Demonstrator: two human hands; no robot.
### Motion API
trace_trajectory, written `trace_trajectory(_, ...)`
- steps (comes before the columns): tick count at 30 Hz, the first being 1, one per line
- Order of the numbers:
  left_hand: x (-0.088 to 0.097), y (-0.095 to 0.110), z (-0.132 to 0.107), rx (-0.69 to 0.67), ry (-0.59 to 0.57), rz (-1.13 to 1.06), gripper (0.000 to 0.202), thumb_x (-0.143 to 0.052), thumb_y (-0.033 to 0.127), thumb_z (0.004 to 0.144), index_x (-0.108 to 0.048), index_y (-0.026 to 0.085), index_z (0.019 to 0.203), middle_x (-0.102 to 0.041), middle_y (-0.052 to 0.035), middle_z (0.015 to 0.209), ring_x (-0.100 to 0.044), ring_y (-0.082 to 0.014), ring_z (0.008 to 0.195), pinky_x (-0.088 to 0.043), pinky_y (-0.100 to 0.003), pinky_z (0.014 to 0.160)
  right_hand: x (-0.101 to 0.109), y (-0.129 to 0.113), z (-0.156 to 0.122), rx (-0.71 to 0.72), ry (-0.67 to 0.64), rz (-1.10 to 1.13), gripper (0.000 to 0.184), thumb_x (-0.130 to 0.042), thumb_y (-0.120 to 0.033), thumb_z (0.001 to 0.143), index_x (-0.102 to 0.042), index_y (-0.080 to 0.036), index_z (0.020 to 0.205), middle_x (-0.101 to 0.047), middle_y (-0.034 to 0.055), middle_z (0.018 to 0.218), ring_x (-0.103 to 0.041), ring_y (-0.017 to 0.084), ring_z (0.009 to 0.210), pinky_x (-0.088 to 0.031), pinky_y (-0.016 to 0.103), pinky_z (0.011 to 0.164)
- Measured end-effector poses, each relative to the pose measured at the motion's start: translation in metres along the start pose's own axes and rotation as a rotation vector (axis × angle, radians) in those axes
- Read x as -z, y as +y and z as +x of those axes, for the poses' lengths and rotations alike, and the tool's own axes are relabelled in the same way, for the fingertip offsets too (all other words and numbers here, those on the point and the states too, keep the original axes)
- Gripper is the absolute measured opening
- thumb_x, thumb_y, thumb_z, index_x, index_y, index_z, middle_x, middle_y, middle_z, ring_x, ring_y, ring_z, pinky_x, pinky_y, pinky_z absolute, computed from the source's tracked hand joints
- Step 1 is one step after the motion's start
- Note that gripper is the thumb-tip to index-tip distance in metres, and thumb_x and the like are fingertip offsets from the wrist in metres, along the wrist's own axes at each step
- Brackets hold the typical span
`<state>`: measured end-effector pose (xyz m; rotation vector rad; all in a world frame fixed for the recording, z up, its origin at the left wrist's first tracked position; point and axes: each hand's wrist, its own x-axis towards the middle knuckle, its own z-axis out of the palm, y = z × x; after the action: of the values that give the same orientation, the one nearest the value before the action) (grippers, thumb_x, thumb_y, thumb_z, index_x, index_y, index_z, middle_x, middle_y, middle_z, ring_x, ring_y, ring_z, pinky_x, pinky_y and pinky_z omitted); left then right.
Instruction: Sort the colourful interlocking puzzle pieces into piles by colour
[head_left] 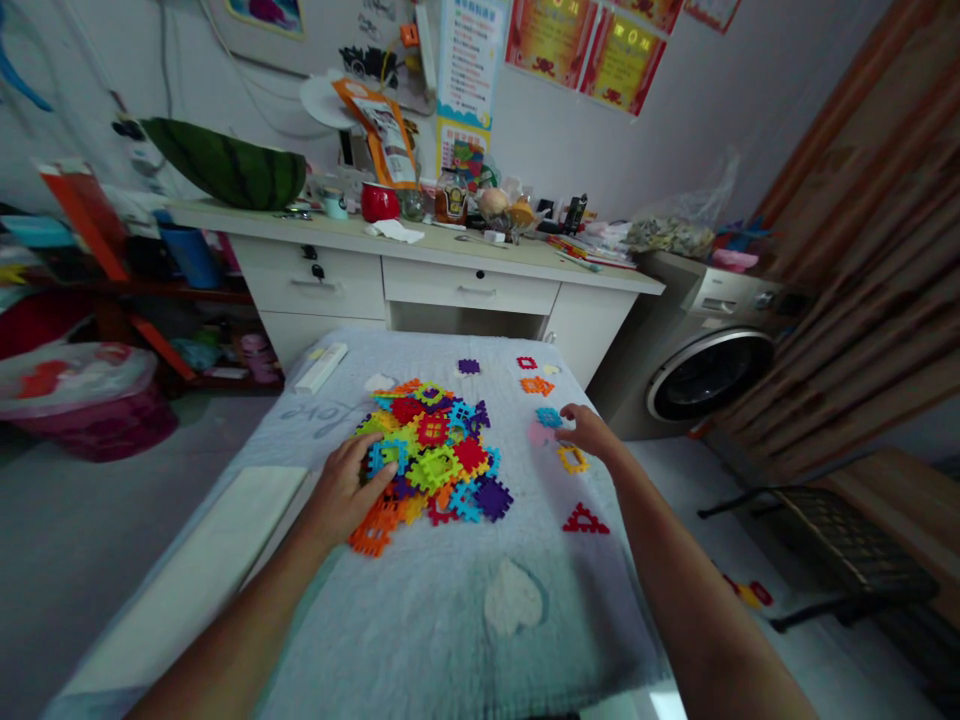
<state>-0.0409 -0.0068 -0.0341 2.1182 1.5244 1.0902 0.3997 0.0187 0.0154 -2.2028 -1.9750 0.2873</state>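
Just six pieces (pixel 548 417) are lying apart, twelve-to-four o'clock, by your half-open right hand (pixel 590 434), your spread left hand (pixel 341 495) touching nine o'clock's unseparated heap (pixel 435 468).

Illumination: dim, cool, diffuse. A soft shadow covers the near right of the cloth (pixel 420 630). Central plastic pieces (pixel 470 456) remain legible; the right-hand curtain (pixel 832 220) shows wide-angle slant; outer margins blur.

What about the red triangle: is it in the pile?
No, the red triangle lies apart, to the right of the pile.
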Motion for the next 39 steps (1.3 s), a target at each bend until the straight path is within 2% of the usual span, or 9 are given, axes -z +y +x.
trace_trajectory(8,0.001,0.005,0.001,-0.005,0.004,-0.013,0.055,-0.049,0.059,0.085,-0.056,0.019,0.121,-0.059,-0.0131,0.124,-0.054,-0.03,0.119,-0.042,-0.048,0.105,-0.003,-0.004,-0.056,-0.1,-0.087,-0.032,0.05,-0.077,-0.04,0.071,-0.06,-0.017,0.112,-0.061,0.0104,0.107,-0.061,0.019,0.086,-0.043,0.026,0.07)
trace_trajectory(16,-0.003,0.001,0.002,-0.012,0.024,-0.032,0.056,-0.05,0.058,0.083,-0.056,0.016,0.119,-0.059,-0.0152,0.125,-0.054,-0.0309,0.12,-0.041,-0.048,0.106,-0.016,-0.018,-0.055,-0.14,0.073,-0.02,0.037,-0.074,-0.034,0.073,-0.063,-0.018,0.104,-0.06,0.0087,0.103,-0.059,0.018,0.089,-0.042,0.026,0.075)
trace_trajectory(20,-0.002,0.001,0.002,-0.013,0.012,-0.013,0.056,-0.05,0.058,0.083,-0.057,0.016,0.12,-0.059,-0.0146,0.124,-0.055,-0.0306,0.119,-0.042,-0.047,0.105,-0.016,-0.022,-0.055,-0.115,0.052,0.024,0.042,-0.074,-0.037,0.074,-0.063,-0.017,0.109,-0.059,0.01,0.105,-0.06,0.02,0.091,-0.044,0.028,0.077)
trace_trajectory(23,-0.002,0.0,0.002,-0.014,0.003,-0.004,0.058,-0.049,0.059,0.083,-0.056,0.015,0.121,-0.06,-0.0149,0.124,-0.055,-0.0306,0.118,-0.042,-0.047,0.105,-0.009,-0.022,-0.068,-0.129,0.061,0.046,0.049,-0.074,-0.041,0.075,-0.06,-0.017,0.115,-0.059,0.011,0.11,-0.06,0.02,0.093,-0.044,0.029,0.079)
trace_trajectory(27,-0.002,0.001,0.002,-0.016,0.023,0.002,0.057,-0.05,0.058,0.083,-0.057,0.016,0.121,-0.059,-0.0145,0.125,-0.055,-0.0308,0.119,-0.042,-0.047,0.105,0.001,-0.019,-0.105,-0.088,0.037,0.062,0.046,-0.074,-0.04,0.075,-0.06,-0.018,0.112,-0.059,0.0094,0.108,-0.059,0.02,0.092,-0.044,0.03,0.08)
trace_trajectory(30,-0.002,0.002,0.002,-0.029,0.026,0.004,0.053,-0.051,0.056,0.083,-0.057,0.017,0.12,-0.06,-0.0134,0.123,-0.056,-0.0303,0.117,-0.043,-0.048,0.103,0.001,-0.019,-0.136,0.006,-0.057,0.064,0.047,-0.079,-0.033,0.069,-0.061,-0.019,0.11,-0.058,0.0084,0.107,-0.057,0.021,0.093,-0.043,0.031,0.083)
trace_trajectory(33,-0.001,0.003,0.002,-0.034,0.027,0.015,0.052,-0.051,0.055,0.084,-0.057,0.018,0.12,-0.061,-0.0128,0.122,-0.056,-0.0297,0.115,-0.044,-0.047,0.102,-0.003,-0.018,-0.155,0.112,-0.103,0.058,0.034,-0.073,-0.02,0.073,-0.063,-0.019,0.105,-0.059,0.0073,0.104,-0.055,0.02,0.095,-0.041,0.031,0.085)
trace_trajectory(36,-0.001,0.003,0.002,-0.03,0.014,0.029,0.054,-0.049,0.056,0.085,-0.057,0.017,0.121,-0.06,-0.0138,0.121,-0.056,-0.0303,0.115,-0.044,-0.048,0.102,-0.005,-0.016,-0.157,0.156,-0.104,0.066,0.022,-0.062,-0.011,0.077,-0.064,-0.018,0.098,-0.059,0.0062,0.098,-0.054,0.018,0.09,-0.04,0.029,0.084)
trace_trajectory(39,-0.002,0.0,0.002,-0.029,0.01,0.028,0.056,-0.048,0.057,0.085,-0.057,0.016,0.121,-0.06,-0.0143,0.123,-0.056,-0.0307,0.115,-0.044,-0.048,0.102,-0.004,-0.012,-0.151,0.154,-0.076,0.072,0.023,-0.058,-0.005,0.074,-0.064,-0.017,0.093,-0.059,0.0062,0.096,-0.054,0.018,0.088,-0.04,0.029,0.082)
